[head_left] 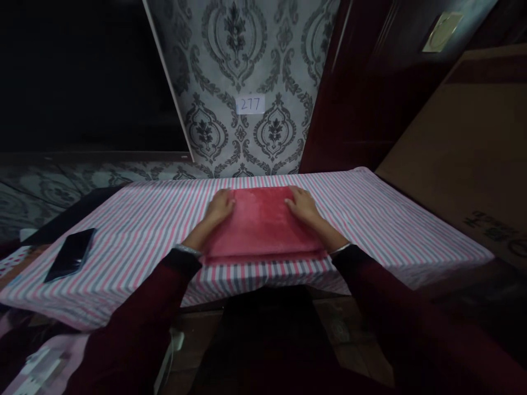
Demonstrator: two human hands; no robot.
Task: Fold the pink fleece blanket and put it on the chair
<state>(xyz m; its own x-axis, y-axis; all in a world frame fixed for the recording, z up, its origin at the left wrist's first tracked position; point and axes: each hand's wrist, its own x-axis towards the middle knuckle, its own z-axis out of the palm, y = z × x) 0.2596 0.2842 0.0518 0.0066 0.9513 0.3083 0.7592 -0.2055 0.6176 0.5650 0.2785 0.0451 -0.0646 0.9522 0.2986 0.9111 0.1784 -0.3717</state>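
Observation:
A red plush cloth (263, 222), folded into a thick rectangle, lies flat near the front edge of the striped tablecloth (156, 214). At its far left corner my left hand (220, 206) grips the side, thumb on top and fingers curled over the outer edge. My right hand (303, 205) holds the far right corner in the same way, its thumb resting on the upper face. The undersides of the fingers are partly hidden. Along the front, the folded layers of the cloth show as a darker line.
A black phone (72, 255) lies on the left of the table. Behind it stands a large dark screen (90, 82). A cardboard box (465, 153) stands against the right side. A paper label reading 277 (250, 104) is stuck on the patterned wall.

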